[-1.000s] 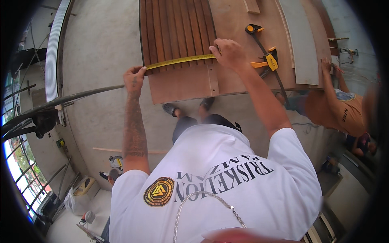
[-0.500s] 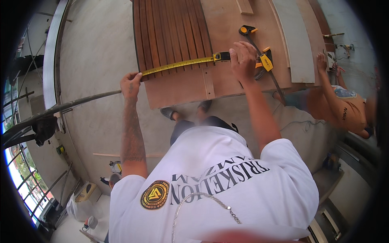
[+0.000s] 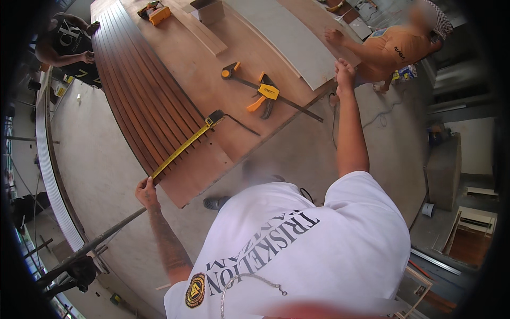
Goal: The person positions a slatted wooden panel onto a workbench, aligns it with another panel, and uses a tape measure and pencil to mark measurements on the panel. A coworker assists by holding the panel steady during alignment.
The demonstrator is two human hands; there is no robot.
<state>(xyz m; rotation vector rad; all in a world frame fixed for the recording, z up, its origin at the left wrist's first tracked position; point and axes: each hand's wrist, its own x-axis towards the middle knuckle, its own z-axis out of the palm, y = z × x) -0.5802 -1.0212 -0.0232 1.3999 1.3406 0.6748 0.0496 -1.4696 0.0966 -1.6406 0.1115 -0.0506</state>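
Note:
My left hand (image 3: 147,192) pinches the end of a yellow tape measure (image 3: 181,151) at the near left corner of a brown slatted wood panel (image 3: 141,87). The blade lies across the panel's near end, and its black-and-yellow case (image 3: 214,118) rests past the right edge, with no hand on it. Off to the right, my right hand (image 3: 345,74) is raised with curled fingers near a co-worker's hand (image 3: 334,37). Whatever it may hold is too small to make out. A yellow-and-black bar clamp (image 3: 269,91) lies on the plywood between the tape case and my right hand.
A thin dark rod (image 3: 243,125) lies beside the tape case. Grey board (image 3: 289,45), wood strips (image 3: 204,33) and an orange-yellow power tool (image 3: 158,15) lie farther back. Another person (image 3: 71,40) touches the panel's far left edge. A long pole (image 3: 106,234) runs beside my left forearm.
My right hand has left the tape case and reached right, toward the co-worker. The view has swung right. My left hand stays at the tape's end.

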